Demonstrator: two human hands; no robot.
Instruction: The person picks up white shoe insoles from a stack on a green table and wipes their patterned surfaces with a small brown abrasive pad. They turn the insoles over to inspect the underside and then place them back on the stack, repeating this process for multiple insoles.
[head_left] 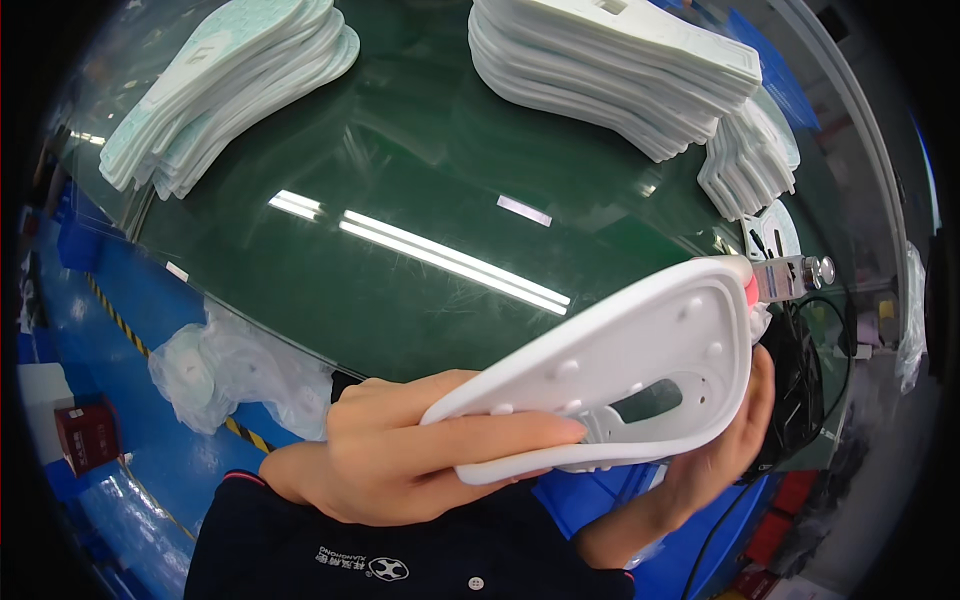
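Note:
A white moulded plastic shell (640,345), tapered at one end, is tilted up in front of me. Its hollow side shows a raised rim, small round bumps and an oval opening. My left hand (410,450) grips the narrow end, with fingers laid over the inside near the opening. Around the wide end, at the outer right side, curls my right hand (735,420); the shell hides part of its fingers. Something small and pink (752,290) shows at the shell's right edge, its kind unclear.
On the green table (400,240) are a stack of white panels (235,95) at far left, a larger stack (610,75) at far right and a smaller one (750,160). A clear bottle with a metal top (785,278) and a black bag (800,400) are at right. Plastic bags (240,365) hang left.

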